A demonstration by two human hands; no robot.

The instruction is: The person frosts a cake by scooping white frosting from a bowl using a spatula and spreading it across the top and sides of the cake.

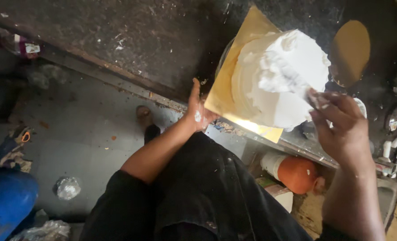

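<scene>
A dark, worn worktop (131, 40) fills the upper part of the head view, and everything else is best placed against the white-frosted cake (281, 78) that stands near its front edge. The cake is carried on a square golden board (227, 87), which juts out past the cake on the near and left sides; a round golden board (351, 51) lies on the worktop just to the right of the cake. Below and to the right of the cake, under the worktop's edge, an orange and white container (294, 172) is seen lying on its side, and far down to the left of the cake a blue drum (6, 201) stands on the grey floor (82, 134). The left hand (197, 111) is laid flat against the left corner of the square board, fingers extended, steadying rather than clamping it. The right hand (341, 122) is closed around a cream-smeared tool at the cake's right edge; the tool itself is blurred and what kind it is cannot be told. The step in hand is judged to be the smoothing of the cream coat, which is rough and heaped on top. A level, light pass across the top would be called for, with the board turned a little by the left hand.
</scene>
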